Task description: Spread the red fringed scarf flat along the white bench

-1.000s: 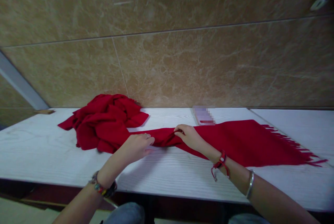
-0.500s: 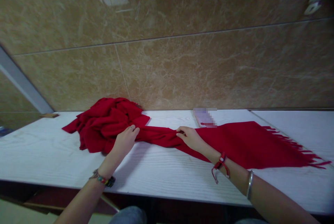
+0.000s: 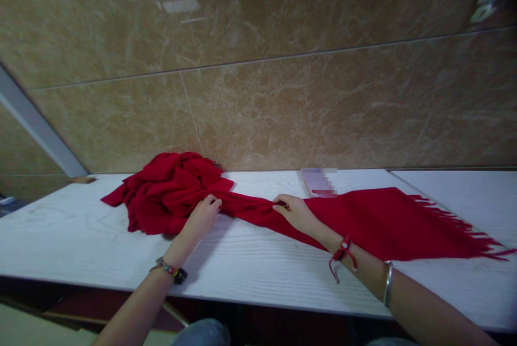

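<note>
A red fringed scarf (image 3: 367,222) stretches along the white tabletop (image 3: 242,273). Its left part is a crumpled heap, while the right part lies flat and ends in tassels. With the fingers pinched, my left hand (image 3: 205,215) holds the scarf beside the heap. My right hand (image 3: 297,212) grips it farther right, thumb and index finger closed on the cloth. Between the two hands the cloth is gathered into a narrow, wrinkled band. On my left wrist is a beaded bracelet (image 3: 172,270); a red cord bracelet (image 3: 343,252) and a silver bangle (image 3: 388,284) circle my right arm.
A phone-like flat object (image 3: 317,182), partly pixelated, lies behind the scarf near the wall. Brown marbled tiles (image 3: 283,109) rise along the table's back edge. A small brown block (image 3: 82,179) is at the back left corner. A socket (image 3: 487,4) is on the wall.
My left hand has shifted slightly right along the scarf, and the band between my hands is narrower and more bunched. My right hand has stayed nearly in place.
</note>
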`<act>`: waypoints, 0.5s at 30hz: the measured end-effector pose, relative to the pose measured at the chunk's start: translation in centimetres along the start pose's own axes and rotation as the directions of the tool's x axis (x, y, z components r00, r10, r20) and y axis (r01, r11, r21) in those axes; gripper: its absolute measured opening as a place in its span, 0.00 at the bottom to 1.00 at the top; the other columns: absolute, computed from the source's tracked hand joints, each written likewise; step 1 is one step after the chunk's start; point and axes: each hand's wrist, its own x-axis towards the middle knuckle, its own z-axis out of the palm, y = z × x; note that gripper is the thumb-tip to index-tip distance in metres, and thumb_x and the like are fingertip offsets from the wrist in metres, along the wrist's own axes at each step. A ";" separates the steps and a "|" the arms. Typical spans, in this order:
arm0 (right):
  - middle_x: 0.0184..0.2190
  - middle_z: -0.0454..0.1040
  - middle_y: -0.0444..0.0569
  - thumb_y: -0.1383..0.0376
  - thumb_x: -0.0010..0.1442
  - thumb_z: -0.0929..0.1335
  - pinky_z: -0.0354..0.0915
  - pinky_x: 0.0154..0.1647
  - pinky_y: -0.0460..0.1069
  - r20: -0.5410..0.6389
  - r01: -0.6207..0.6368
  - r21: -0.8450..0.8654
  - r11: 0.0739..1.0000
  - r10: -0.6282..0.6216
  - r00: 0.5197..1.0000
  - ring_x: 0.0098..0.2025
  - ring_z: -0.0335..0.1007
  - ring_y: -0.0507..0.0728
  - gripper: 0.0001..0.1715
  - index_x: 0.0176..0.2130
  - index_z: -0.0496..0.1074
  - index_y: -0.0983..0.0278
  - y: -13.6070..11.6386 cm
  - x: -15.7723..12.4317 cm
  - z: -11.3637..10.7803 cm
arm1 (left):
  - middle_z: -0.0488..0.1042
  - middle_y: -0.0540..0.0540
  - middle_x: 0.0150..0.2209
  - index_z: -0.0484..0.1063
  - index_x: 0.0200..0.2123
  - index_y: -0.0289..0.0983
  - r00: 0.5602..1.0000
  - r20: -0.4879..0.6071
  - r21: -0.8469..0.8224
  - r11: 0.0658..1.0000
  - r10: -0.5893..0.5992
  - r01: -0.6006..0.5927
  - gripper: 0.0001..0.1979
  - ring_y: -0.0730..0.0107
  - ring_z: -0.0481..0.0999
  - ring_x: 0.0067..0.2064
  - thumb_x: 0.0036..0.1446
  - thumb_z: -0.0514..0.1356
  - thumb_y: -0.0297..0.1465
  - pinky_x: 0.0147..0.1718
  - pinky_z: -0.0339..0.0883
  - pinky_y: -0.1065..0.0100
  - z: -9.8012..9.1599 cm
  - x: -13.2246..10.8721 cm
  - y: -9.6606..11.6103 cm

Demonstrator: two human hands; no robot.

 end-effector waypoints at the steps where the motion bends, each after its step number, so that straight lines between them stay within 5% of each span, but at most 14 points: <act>1: 0.27 0.73 0.47 0.72 0.52 0.64 0.60 0.30 0.46 -0.002 0.006 0.003 1.000 -0.006 1.000 0.30 0.67 0.53 0.05 0.29 0.69 0.65 -0.1 0.0 0.0 | 0.67 0.42 0.36 0.65 0.33 0.34 1.000 0.006 0.006 1.000 0.008 -0.008 0.09 0.65 0.67 0.37 0.55 0.46 0.21 0.41 0.62 0.64 0.0 0.0 -0.1; 5: 0.26 0.72 0.46 0.72 0.52 0.64 0.60 0.31 0.46 -0.027 0.023 -0.005 1.000 -0.023 0.999 0.30 0.66 0.53 0.05 0.28 0.69 0.65 0.1 -0.1 0.0 | 0.69 0.42 0.34 0.65 0.31 0.35 0.998 -0.053 0.022 0.999 -0.044 0.045 0.10 0.64 0.68 0.37 0.56 0.45 0.23 0.41 0.62 0.64 -2.6 -0.1 0.3; 10: 0.26 0.72 0.47 0.72 0.52 0.64 0.60 0.32 0.47 -0.050 0.029 -0.035 0.999 -0.031 0.998 0.30 0.66 0.53 0.05 0.28 0.69 0.65 0.5 0.0 0.2 | 0.69 0.44 0.33 0.64 0.31 0.37 0.961 -0.210 -0.178 0.974 -0.179 0.142 0.09 0.63 0.68 0.38 0.56 0.46 0.30 0.40 0.61 0.63 -9.4 -1.0 2.5; 15: 0.26 0.72 0.46 0.72 0.53 0.64 0.61 0.32 0.47 -0.047 0.073 -0.061 0.995 -0.076 0.996 0.31 0.66 0.53 0.05 0.28 0.69 0.65 0.6 -0.1 0.2 | 0.66 0.51 0.27 0.61 0.30 0.38 0.983 0.169 -0.579 0.801 -0.065 0.153 0.11 0.71 0.67 0.30 0.55 0.46 0.38 0.32 0.62 0.70 -11.8 -2.2 2.3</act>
